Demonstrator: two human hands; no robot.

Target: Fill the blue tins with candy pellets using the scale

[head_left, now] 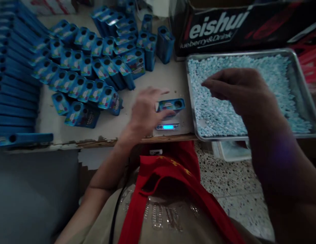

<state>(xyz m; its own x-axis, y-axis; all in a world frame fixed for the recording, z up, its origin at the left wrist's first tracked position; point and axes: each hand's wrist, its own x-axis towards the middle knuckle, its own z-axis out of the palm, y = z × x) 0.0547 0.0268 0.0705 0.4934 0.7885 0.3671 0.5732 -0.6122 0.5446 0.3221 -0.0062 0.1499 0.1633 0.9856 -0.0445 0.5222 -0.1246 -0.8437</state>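
1 blue box (171, 104), at scale (168, 127): likely light, stiff; grip sides. Left hand (145, 108) spread, right hand (239, 86) pinched; holds unclear.

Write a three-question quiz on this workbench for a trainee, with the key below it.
1. Multiple choice: what lies in the metal tray? (A) dark powder (B) pale blue pellets (C) folded cloths
2. True or false: the display on the digital scale is unlit.
3. Short answer: which of the person's hands is over the tray, and which is at the blue box beside it?

Key:
1. B.
2. False; it glows blue.
3. The right hand is over the tray; the left hand is at the box.
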